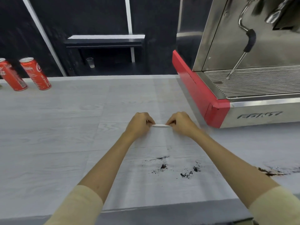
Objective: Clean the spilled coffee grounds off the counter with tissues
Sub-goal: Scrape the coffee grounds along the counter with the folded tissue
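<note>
Both hands pinching a folded tissue over the counter, grounds sitting right below them.

Nearest us, at the bottom of the frame, we're seeing two cream sleeves [78, 207] and bare forearms reaching up the pale wood-grain counter [48, 127]. Between the forearms, lower centre, the coffee grounds [164, 166] are lying in dark scattered specks, with a bigger brownish smear [272, 172] at the right edge. Just above that, mid-frame, our left hand [139, 124] and right hand [180, 123] are curling their fingers onto the two ends of a thin white tissue [161, 125], stretching it flat between them close to the counter; can't tell if it's touching. Further up on the right we're looking at a steel espresso machine [253, 88] with red trim, and in the upper left two red soda cans [26, 73] are standing by the far edge.
</note>
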`<state>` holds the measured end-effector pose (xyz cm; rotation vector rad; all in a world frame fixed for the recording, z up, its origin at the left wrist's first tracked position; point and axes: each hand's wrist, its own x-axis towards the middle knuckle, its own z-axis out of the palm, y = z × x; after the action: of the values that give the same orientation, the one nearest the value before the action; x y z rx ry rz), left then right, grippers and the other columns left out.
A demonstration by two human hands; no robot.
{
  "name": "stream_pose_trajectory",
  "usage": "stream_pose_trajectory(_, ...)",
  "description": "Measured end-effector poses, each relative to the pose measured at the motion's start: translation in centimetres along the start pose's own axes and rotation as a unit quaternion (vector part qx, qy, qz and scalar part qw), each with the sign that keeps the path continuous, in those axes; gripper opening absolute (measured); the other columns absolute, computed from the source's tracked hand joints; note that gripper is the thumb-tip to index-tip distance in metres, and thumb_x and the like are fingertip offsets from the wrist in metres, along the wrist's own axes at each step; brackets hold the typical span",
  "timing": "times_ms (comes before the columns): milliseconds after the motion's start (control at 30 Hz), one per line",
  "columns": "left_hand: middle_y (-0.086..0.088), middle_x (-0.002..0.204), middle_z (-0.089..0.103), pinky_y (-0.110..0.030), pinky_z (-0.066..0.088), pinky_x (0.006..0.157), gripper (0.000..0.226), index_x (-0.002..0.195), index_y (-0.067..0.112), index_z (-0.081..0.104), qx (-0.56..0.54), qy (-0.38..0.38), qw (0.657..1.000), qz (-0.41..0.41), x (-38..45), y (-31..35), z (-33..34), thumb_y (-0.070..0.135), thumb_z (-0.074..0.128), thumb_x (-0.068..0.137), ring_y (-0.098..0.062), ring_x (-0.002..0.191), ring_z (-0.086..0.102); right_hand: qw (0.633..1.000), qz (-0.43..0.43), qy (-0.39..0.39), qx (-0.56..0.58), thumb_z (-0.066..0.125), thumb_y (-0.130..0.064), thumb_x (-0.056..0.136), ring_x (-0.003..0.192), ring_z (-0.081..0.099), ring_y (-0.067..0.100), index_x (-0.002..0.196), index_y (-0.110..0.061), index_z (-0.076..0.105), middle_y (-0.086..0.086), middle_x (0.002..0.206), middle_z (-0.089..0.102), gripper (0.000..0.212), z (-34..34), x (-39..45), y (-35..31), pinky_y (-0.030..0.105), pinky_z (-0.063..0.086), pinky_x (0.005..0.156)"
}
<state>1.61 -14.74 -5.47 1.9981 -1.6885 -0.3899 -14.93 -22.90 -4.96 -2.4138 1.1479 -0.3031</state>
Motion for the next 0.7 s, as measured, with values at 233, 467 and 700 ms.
stream_pose_trajectory(233,-0.006,0.104,0.070,-0.024,0.046,0.080,0.024,0.096,0.008,0.075,0.015,-0.040,0.997,0.069,-1.4,1.0,0.7,0.000,0.055,0.086,-0.022,0.095,0.063,1.000,-0.004,0.019,-0.011,0.054,0.003,0.082,0.094,0.065,0.026,0.093,-0.006,0.074,0.011,0.102,0.073,0.024,-0.1,-3.5,0.7,0.034,0.050,0.091)
stream_pose_trajectory(467,-0.002,0.104,0.070,-0.010,0.036,0.075,0.023,0.100,0.012,0.074,0.021,-0.051,0.992,0.113,-5.2,1.6,1.0,0.005,0.054,0.090,-0.017,0.094,0.064,0.998,-0.057,0.040,0.003,0.058,0.003,0.080,0.085,0.067,0.022,0.088,-0.005,0.075,0.009,0.092,0.074,0.021,0.6,-7.7,0.9,0.021,0.047,0.081)
stream_pose_trajectory(700,-0.001,0.098,0.069,-0.014,0.040,0.072,0.022,0.098,0.014,0.075,0.016,-0.073,0.991,0.109,-9.0,2.1,0.7,0.007,0.057,0.088,-0.017,0.088,0.064,0.994,-0.110,-0.003,-0.014,0.052,-0.002,0.078,0.080,0.067,0.022,0.087,-0.008,0.075,0.007,0.085,0.073,0.025,1.3,-10.9,0.7,0.018,0.044,0.074)
